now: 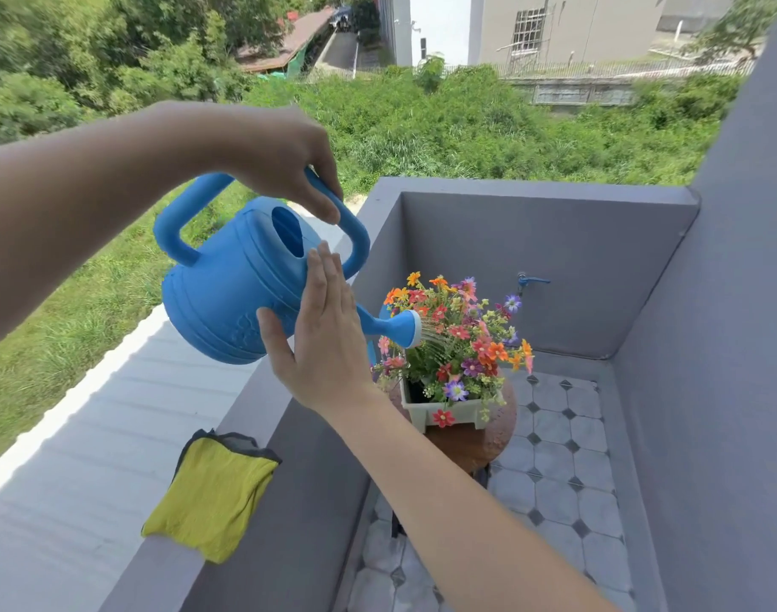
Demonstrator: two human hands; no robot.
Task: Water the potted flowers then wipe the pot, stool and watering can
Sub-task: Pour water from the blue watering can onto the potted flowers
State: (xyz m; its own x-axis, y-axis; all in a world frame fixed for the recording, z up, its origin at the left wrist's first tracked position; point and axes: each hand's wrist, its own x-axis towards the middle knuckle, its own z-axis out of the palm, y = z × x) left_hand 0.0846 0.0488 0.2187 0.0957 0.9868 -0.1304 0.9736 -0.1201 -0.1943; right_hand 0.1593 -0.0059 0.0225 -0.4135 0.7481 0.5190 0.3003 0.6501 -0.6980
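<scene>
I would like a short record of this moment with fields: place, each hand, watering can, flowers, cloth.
place: balcony corner with grey wall and tiled floor
left hand: grip shut on the top handle of the watering can
right hand: open, palm flat against the can's side
watering can: blue, tilted, water spraying from its spout head
flowers: in a pale pot on a brown stool
cloth: yellow, lying on the ledge, untouched

Round wooden stool (488,439) stands on tiled floor (554,439), bearing white flower pot (462,415). Yellow cloth (210,492) lies on grey ledge (263,413).
</scene>
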